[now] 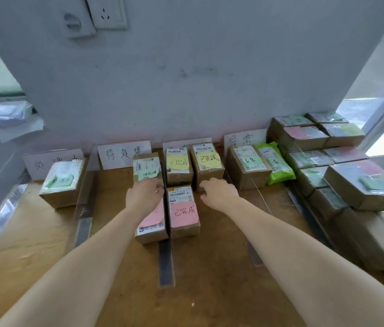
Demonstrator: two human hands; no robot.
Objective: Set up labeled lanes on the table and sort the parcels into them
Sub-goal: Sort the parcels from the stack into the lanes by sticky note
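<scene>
Four white lane cards lean on the wall: the first (34, 165), the second (125, 153), the third (186, 142) and the fourth (245, 138). My left hand (145, 192) lies on a pink-note parcel (152, 224) in the second lane, fingers curled over its far end, just in front of a green-note parcel (147, 167). My right hand (219, 192) hovers with loosely curled fingers, holding nothing, at the front of a yellow-note parcel (207, 165). Between my hands lies another pink-note parcel (183, 213), behind it a second yellow-note parcel (178, 167).
Clear divider strips (81, 208) (166, 263) (255, 253) split the wooden table (209, 291). One parcel (62, 182) sits in the first lane. A box (247, 166) and a green bag (275, 164) sit in the fourth. A large stack of parcels (351, 185) fills the right side.
</scene>
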